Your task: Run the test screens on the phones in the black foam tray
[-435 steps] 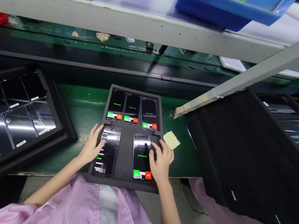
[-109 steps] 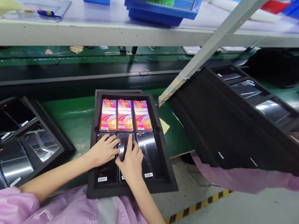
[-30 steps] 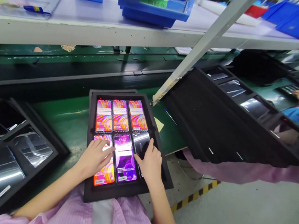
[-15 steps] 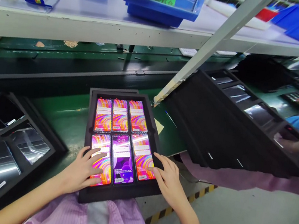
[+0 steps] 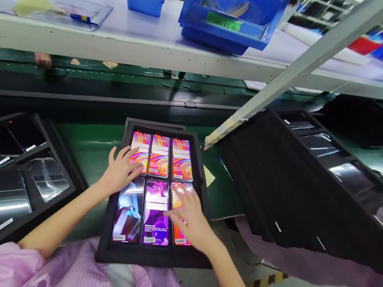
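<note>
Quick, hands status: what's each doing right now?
Left hand: open, fingertips on the top-left phone, holding nothing.
Right hand: open over the bottom-right phone, holding nothing.

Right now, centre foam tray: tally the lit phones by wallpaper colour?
Orange-pink swirl screens: 4
Purple screens: 2
Total lit phones in the centre tray: 6

Bare green tabletop [image 5: 85, 146] lies open just left of the middle tray [image 5: 144, 258]. A tray of dark phones [image 5: 65, 162] hems the far left, and tilted black trays [image 5: 271, 190] crowd the right. A slanted post [image 5: 281, 80] and the shelf [image 5: 137, 50] close in overhead.
</note>
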{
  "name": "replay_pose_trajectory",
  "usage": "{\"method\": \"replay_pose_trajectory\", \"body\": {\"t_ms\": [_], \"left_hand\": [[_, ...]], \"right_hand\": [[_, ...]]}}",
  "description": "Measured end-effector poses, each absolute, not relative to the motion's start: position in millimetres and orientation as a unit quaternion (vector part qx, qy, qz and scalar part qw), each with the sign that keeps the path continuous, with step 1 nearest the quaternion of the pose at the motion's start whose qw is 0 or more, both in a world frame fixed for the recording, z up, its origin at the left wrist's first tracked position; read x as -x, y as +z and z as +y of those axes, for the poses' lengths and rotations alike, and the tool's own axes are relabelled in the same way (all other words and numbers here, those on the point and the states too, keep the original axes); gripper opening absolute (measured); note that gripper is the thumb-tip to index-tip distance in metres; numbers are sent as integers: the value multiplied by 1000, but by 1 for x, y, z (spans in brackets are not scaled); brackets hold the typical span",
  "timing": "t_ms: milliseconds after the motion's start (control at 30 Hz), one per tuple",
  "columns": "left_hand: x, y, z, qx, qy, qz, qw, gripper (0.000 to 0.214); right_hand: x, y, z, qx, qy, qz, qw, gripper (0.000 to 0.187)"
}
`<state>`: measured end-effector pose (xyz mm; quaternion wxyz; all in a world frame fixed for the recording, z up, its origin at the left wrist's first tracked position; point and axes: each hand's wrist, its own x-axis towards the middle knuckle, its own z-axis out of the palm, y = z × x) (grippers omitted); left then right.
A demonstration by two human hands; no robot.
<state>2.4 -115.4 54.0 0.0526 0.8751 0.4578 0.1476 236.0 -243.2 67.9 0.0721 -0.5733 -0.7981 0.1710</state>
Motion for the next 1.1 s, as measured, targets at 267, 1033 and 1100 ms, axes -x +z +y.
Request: {"method": "replay_pose_trajectory", "body": {"t_ms": [267, 1033, 1100], "left_hand": [[-13, 43, -73, -887, 116, 439, 80, 36], [14, 29, -108, -681, 338, 571, 310, 40], [18, 22, -132, -632, 354, 575, 381, 50]], "right_hand": [[-247, 51, -187, 622, 101, -774, 57, 36], [-297, 29, -132, 706, -30, -697, 120, 49], [-292, 29, -146, 720, -61, -678, 135, 48]]}}
